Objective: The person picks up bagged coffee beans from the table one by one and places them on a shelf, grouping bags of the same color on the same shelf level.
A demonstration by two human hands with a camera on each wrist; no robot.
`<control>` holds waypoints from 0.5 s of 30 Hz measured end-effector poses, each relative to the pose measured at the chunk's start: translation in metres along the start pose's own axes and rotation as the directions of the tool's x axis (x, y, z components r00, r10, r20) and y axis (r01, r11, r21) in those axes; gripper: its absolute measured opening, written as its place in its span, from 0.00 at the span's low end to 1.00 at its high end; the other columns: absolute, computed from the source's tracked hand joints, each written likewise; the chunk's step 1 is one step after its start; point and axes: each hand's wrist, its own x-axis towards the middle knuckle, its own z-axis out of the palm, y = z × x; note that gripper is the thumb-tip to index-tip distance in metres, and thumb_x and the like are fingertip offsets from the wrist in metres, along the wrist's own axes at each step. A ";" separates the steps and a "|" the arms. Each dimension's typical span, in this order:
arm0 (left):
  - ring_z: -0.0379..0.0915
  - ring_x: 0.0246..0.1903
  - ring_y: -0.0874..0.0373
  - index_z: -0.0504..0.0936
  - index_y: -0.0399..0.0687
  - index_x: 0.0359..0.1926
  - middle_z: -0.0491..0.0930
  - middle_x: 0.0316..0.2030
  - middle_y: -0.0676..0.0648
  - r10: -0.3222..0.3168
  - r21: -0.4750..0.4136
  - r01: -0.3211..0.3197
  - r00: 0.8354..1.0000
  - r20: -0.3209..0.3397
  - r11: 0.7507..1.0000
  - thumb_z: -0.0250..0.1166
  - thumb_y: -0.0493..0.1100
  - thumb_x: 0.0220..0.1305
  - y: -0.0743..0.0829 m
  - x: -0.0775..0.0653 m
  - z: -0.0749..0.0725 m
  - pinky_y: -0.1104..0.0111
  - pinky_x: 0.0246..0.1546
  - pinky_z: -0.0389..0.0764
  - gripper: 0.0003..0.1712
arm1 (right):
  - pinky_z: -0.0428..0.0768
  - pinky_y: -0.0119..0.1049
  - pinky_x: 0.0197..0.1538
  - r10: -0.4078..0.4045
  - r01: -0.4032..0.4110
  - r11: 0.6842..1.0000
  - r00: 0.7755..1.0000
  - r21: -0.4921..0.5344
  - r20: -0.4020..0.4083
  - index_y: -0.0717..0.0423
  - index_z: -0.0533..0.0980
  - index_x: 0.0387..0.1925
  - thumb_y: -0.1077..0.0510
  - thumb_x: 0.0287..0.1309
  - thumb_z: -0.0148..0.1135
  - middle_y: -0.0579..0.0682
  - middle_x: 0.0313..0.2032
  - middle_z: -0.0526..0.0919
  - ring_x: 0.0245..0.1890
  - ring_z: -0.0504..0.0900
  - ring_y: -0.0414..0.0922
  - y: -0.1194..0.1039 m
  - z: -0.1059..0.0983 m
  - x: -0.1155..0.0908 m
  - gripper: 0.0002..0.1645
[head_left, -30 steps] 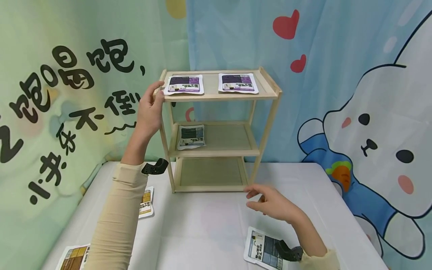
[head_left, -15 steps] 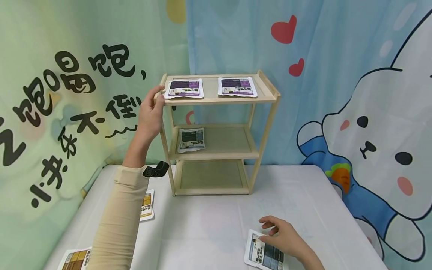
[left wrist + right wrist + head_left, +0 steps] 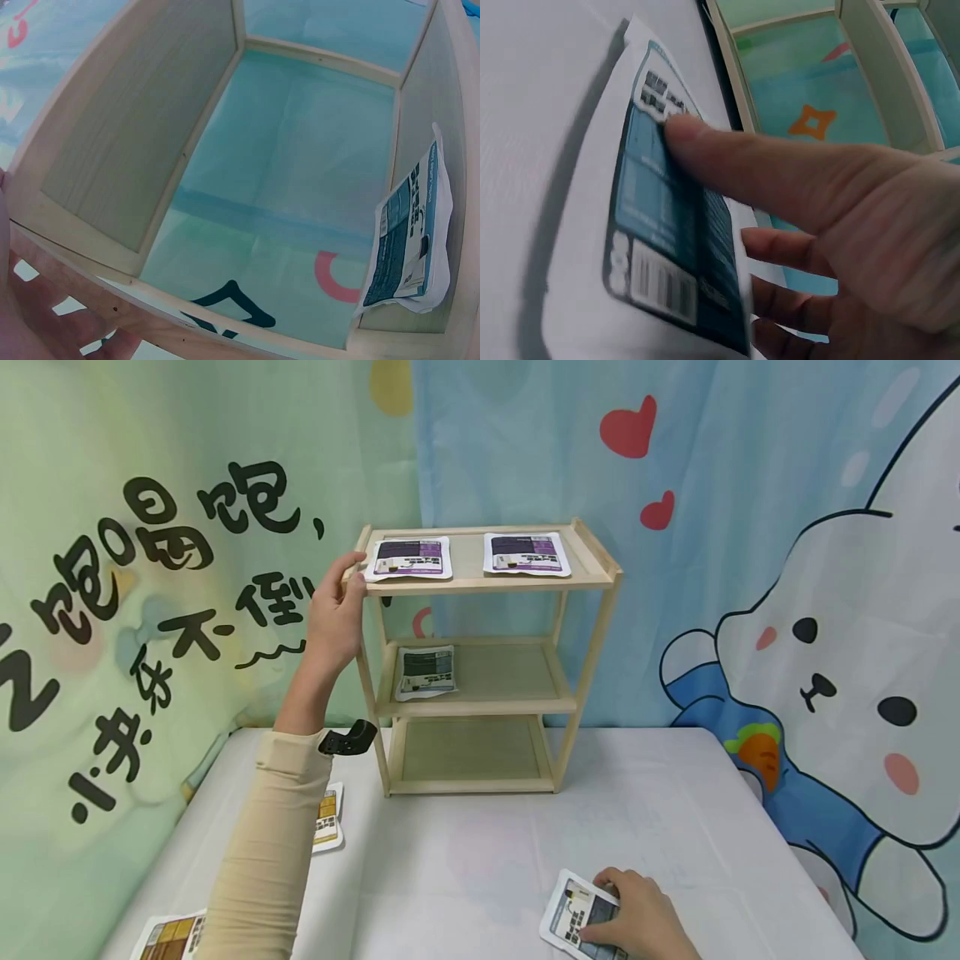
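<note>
My left hand (image 3: 335, 614) grips the upper left end of a wooden three-tier shelf rack (image 3: 487, 707), thumb at the front corner. In the left wrist view, its fingers (image 3: 56, 311) show past the side rail. My right hand (image 3: 639, 917) is at a white and blue-grey flat sachet (image 3: 564, 900) on the table. Its thumb presses on the printed face while the other fingers come round the far edge, as the right wrist view shows. Two purple-labelled sachets (image 3: 412, 558) lie on the top tier. One dark teal sachet (image 3: 426, 672) lies at the left of the middle tier.
Two yellow-brown sachets lie on the white table (image 3: 450, 860) at left: one (image 3: 328, 820) beside the left forearm, another (image 3: 171, 937) at the near edge, partly behind the sleeve. Printed curtains (image 3: 525, 452) hang behind the table. A black wrist device (image 3: 348, 739) sits on my left wrist.
My right hand has come down from near the rack's lower right corner to the blue-grey sachet and taken hold of it. The left hand keeps its grip on the rack.
</note>
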 end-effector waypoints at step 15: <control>0.64 0.31 0.56 0.71 0.52 0.66 0.76 0.42 0.42 0.033 0.004 -0.033 0.999 -0.011 0.999 0.45 0.51 0.73 0.000 -0.001 -0.001 0.65 0.32 0.63 0.25 | 0.78 0.53 0.32 0.050 -0.096 0.948 0.987 -0.303 -0.155 0.70 0.71 0.53 0.29 0.30 0.76 0.65 0.39 0.73 0.32 0.76 0.57 -0.028 0.003 0.013 0.59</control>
